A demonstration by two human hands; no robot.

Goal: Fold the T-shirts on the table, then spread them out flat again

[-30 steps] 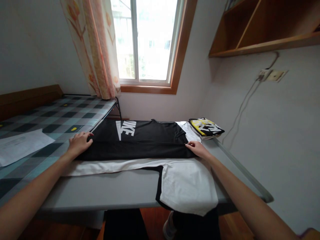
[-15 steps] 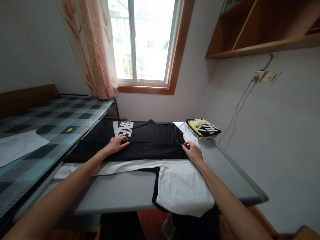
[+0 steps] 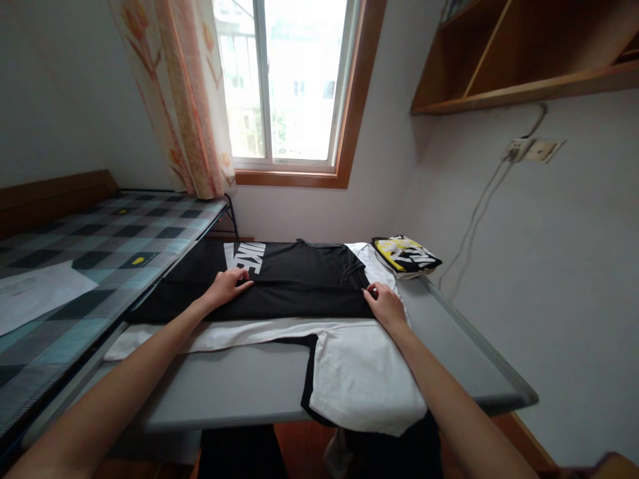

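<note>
A person bent over a gray table [image 3: 239,382] in a bedroom, both hands on a black-and-white T-shirt [image 3: 304,269] with a NIKE print, spread almost from the left edge toward the far right corner. The left hand [image 3: 228,289] rested on the black front beside the lettering, thumb and forefinger slightly apart; from where I stood, I could not tell whether they held any cloth. The right hand [image 3: 387,304] had thumb and forefinger together, pinching the black fabric near the shoulder.

The shirt's hem reached the table's left edge, hard by a plaid mattress [image 3: 170,219]. A white strip of the shirt ran just in front of the black part, and a white sleeve [image 3: 367,376] spilled over the near edge, right of its middle. Gray tabletop showed between that strip and the near edge, to the left of the sleeve, and in another band along the right edge, giving the arms room. A folded black, yellow and white garment [image 3: 407,254] occupied the far right corner, close to the wall.

Overhead, a wooden wall shelf [image 3: 524,93] was divided into open compartments; slim objects, too small to identify, stood at its upper left. On the mattress lay a printed sheet of paper [image 3: 40,293].
</note>
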